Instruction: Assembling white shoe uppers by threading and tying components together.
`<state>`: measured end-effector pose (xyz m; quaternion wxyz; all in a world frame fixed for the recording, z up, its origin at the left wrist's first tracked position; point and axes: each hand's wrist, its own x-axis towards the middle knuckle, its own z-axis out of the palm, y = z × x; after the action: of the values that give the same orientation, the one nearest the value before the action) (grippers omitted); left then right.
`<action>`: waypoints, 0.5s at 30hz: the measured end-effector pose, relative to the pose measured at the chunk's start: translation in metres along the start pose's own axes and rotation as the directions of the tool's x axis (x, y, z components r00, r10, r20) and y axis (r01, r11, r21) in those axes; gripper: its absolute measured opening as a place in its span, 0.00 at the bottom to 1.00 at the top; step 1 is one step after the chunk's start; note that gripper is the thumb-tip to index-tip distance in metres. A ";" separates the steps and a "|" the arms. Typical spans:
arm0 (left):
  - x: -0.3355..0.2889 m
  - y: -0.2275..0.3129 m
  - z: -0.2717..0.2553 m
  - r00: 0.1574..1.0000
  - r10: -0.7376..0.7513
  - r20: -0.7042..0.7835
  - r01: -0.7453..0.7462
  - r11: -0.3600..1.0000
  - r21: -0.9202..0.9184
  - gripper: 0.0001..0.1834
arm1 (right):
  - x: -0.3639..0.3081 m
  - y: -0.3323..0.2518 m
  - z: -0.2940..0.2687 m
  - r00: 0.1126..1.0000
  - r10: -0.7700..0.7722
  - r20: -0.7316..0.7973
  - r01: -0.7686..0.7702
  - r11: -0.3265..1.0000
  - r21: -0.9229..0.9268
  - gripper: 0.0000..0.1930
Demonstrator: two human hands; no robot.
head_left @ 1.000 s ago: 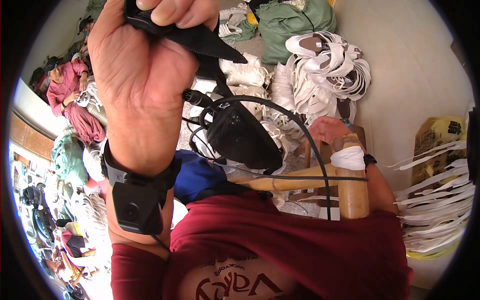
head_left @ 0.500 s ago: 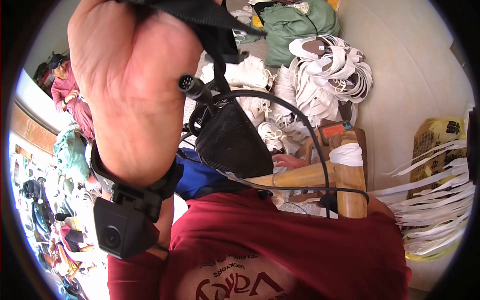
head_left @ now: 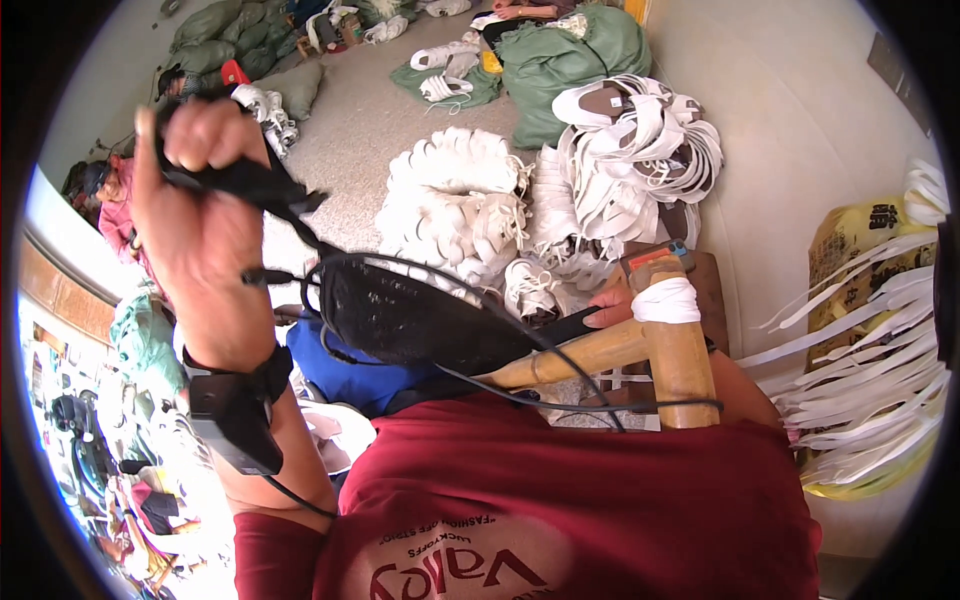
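My left hand (head_left: 205, 215) is raised at the upper left, its fingers curled around a black strap (head_left: 235, 180). A black boxy camera (head_left: 232, 420) is banded to that wrist. From the strap hangs a long black fabric pouch (head_left: 410, 315), slanting down to the right. A black cable (head_left: 490, 290) with a plug on its end loops over the pouch. My right hand (head_left: 610, 307) is at the pouch's narrow far end, its fingers seeming closed on it. The bamboo frame (head_left: 685, 370), wrapped with white cloth at its corner, hides part of that hand.
White shoe uppers (head_left: 455, 190) lie heaped ahead, with another stack (head_left: 640, 150) by the wall. A green sack (head_left: 575, 65) stands behind. White straps (head_left: 870, 380) hang at the right beside a yellow bag (head_left: 845, 250). Another person (head_left: 118, 195) sits at the far left.
My left hand has moved away from the camera, leftward, with the strap still in it. The pouch now stretches out more level toward my right hand, and more of the floor shows.
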<state>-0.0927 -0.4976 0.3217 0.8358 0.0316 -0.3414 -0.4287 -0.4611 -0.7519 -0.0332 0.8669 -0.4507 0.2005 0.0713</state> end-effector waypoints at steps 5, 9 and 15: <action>-0.023 -0.036 -0.046 0.943 -0.300 -0.144 0.308 0.951 0.037 0.23 | 0.007 -0.071 0.127 0.998 -0.057 0.027 0.058 0.998 -0.021 0.12; -0.045 -0.072 -0.054 0.902 -0.371 -0.220 0.430 0.805 0.409 0.09 | 0.014 -0.090 0.116 0.905 -0.422 0.052 0.420 0.907 0.043 0.07; -0.048 -0.124 -0.061 0.728 -0.600 -0.333 0.684 0.604 0.409 0.13 | 0.008 -0.106 0.138 0.882 -0.472 -0.005 0.472 0.881 0.028 0.07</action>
<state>-0.1621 -0.5552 0.2063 0.6104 0.4047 -0.3377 -0.5912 -0.3824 -0.7022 0.1144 0.8647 -0.4736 0.0849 -0.1442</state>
